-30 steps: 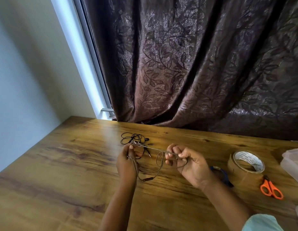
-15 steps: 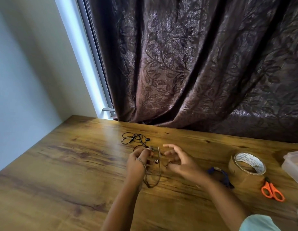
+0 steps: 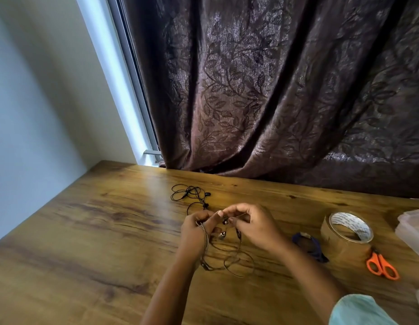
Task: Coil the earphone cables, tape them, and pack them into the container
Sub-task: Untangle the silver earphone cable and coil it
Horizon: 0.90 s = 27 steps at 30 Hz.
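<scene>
On the table (image 3: 86, 231), 2 hands' fingers (image 3: 229, 211) pinch 1 brown earphone cable (image 3: 236, 259); 1 black earphone cable (image 3: 189, 194) lies beyond.

there are no words, numbers or signs that can be read. the inside of the tape roll (image 3: 347, 233) has small dark print on its white core, but the print is too small and blurry to make out.
</scene>
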### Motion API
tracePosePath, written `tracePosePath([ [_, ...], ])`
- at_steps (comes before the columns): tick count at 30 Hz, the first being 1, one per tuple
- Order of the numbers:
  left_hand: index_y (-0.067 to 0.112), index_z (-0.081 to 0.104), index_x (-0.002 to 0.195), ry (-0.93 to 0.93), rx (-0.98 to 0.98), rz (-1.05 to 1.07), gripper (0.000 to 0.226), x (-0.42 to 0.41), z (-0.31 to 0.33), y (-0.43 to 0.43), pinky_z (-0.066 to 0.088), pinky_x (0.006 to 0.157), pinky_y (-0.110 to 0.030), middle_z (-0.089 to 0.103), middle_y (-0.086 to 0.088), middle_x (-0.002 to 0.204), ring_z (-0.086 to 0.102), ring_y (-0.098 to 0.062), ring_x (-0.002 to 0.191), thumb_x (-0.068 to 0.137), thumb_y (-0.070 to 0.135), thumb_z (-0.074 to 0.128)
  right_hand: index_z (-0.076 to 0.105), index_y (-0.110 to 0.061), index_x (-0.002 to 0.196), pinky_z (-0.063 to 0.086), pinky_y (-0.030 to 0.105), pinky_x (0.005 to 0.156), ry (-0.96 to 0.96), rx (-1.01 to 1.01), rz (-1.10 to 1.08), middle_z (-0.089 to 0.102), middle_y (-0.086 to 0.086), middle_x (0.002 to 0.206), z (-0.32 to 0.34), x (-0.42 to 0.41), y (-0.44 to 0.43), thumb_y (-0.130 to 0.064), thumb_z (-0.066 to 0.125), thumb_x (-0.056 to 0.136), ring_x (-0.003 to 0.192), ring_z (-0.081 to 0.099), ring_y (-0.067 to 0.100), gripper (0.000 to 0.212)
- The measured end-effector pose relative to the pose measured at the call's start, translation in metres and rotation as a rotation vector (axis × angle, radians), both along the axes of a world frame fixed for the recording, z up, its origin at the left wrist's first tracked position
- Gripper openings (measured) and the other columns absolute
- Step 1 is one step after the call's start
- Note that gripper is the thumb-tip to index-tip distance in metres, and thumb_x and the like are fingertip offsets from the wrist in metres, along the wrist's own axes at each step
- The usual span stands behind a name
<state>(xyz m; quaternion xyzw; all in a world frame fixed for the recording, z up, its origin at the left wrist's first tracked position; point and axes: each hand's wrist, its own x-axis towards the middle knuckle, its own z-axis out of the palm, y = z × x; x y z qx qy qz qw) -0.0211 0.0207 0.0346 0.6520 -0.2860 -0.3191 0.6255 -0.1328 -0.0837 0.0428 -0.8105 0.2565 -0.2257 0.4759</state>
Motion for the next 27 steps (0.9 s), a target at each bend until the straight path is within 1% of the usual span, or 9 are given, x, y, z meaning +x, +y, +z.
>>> tracePosePath([
  [2,0.026,0.071,0.069,-0.030,0.023,0.000,0.016,0.002,-0.002,0.000,0.047,0.061,-0.033,0.064,-0.009,0.069,0.059,-0.027,0.068,0.085,0.026,0.067,0.066,-0.041,0.082,0.050,0.011,0.071,-0.022,-0.029,-0.037,0.071,-0.015,0.087,0.000,-0.001,-0.002,-0.008,0.068,0.085,0.082,0.064,-0.006,0.033],
  [5,0.024,0.071,0.077,-0.046,0.059,-0.018,0.013,0.002,-0.004,-0.001,0.047,0.067,-0.038,0.066,-0.009,0.076,0.062,-0.025,0.073,0.088,0.026,0.064,0.067,-0.040,0.079,0.051,0.012,0.065,-0.045,-0.079,-0.094,0.071,-0.013,0.084,-0.001,-0.003,-0.003,-0.012,0.070,0.084,0.077,0.064,-0.003,0.029],
  [9,0.012,0.068,0.088,0.026,0.046,-0.007,0.010,0.001,-0.004,-0.002,0.051,0.060,-0.023,0.066,-0.017,0.093,0.066,-0.023,0.078,0.088,0.021,0.064,0.070,-0.035,0.079,0.051,0.015,0.066,-0.079,-0.111,-0.160,0.071,-0.014,0.082,-0.002,-0.003,-0.002,-0.018,0.071,0.083,0.078,0.064,-0.002,0.018],
  [12,0.008,0.068,0.091,0.135,0.006,0.022,0.012,-0.001,-0.002,-0.001,0.051,0.055,-0.022,0.068,-0.018,0.098,0.068,-0.024,0.077,0.087,0.019,0.064,0.067,-0.034,0.078,0.054,0.019,0.069,-0.107,-0.045,-0.198,0.071,-0.014,0.082,-0.009,-0.003,-0.001,-0.017,0.070,0.085,0.077,0.066,-0.001,0.019],
  [16,0.000,0.062,0.101,0.388,-0.062,0.022,0.020,-0.006,0.005,0.001,0.052,0.049,-0.026,0.071,-0.014,0.089,0.069,-0.021,0.069,0.087,0.014,0.061,0.065,-0.029,0.081,0.055,0.027,0.078,-0.144,0.091,-0.178,0.070,-0.010,0.091,-0.017,0.001,0.000,-0.013,0.067,0.086,0.084,0.066,0.003,0.017],
  [19,0.005,0.062,0.094,0.494,-0.085,0.020,0.011,-0.006,0.009,0.003,0.054,0.051,-0.026,0.072,-0.009,0.079,0.070,-0.019,0.064,0.088,0.014,0.060,0.066,-0.021,0.079,0.052,0.029,0.088,-0.233,0.246,-0.098,0.069,-0.007,0.099,-0.016,0.001,0.000,-0.005,0.066,0.085,0.099,0.064,0.005,0.017],
  [21,0.007,0.064,0.090,0.474,-0.057,-0.010,0.009,-0.004,0.009,0.005,0.055,0.055,-0.026,0.072,-0.008,0.078,0.069,-0.018,0.064,0.088,0.014,0.059,0.066,-0.011,0.080,0.054,0.027,0.085,-0.362,0.418,-0.069,0.070,-0.001,0.103,-0.013,-0.002,-0.001,-0.001,0.063,0.086,0.104,0.065,0.013,0.012],
  [24,0.009,0.065,0.083,0.414,0.006,-0.079,0.006,-0.003,0.010,0.008,0.055,0.058,-0.027,0.072,-0.009,0.081,0.069,-0.018,0.064,0.087,0.011,0.061,0.061,-0.001,0.081,0.056,0.024,0.075,-0.571,0.716,-0.022,0.070,0.007,0.097,-0.004,-0.006,-0.003,0.009,0.057,0.085,0.099,0.067,0.019,0.011],
  [27,0.011,0.065,0.081,0.439,-0.036,-0.176,0.009,-0.004,0.011,0.010,0.055,0.060,-0.029,0.070,-0.011,0.089,0.070,-0.023,0.071,0.084,0.003,0.062,0.057,-0.003,0.082,0.057,0.024,0.075,-0.565,0.711,-0.003,0.068,0.005,0.090,0.001,-0.005,-0.003,0.018,0.058,0.080,0.097,0.069,0.018,0.021],
])
